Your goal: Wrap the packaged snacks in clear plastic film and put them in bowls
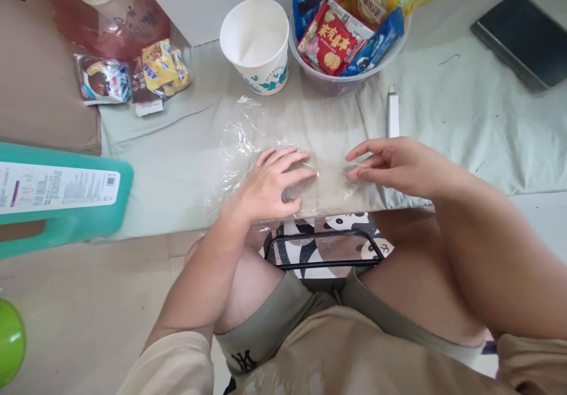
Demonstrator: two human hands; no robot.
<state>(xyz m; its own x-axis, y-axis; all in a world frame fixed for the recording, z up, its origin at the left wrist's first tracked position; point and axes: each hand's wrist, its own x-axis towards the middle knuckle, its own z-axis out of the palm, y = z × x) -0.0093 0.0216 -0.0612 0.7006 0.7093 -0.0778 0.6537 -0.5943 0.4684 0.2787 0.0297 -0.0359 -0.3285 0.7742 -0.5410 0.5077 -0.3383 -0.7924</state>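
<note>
A sheet of clear plastic film (pixel 241 132) lies crinkled on the pale green cloth in front of me. My left hand (pixel 272 185) rests on the film with its fingers spread. To the right, my right hand (pixel 394 165) hovers at the film's right side, fingers loosely apart and slightly curled, with nothing visible in them. Just beyond my right hand lies a nail clipper (pixel 393 111), its lower end hidden by the hand. Past the film stands a white paper cup (pixel 257 46) with a teal leaf print.
A clear plastic bowl (pixel 341 82) of wrapped snacks stands beside the cup. Small snack packets (pixel 162 70) lie left, near stacked paper cups (pixel 110 5). A teal plastic bottle (pixel 88 206) lies at the left edge, a dark box-like object (pixel 527 38) at far right.
</note>
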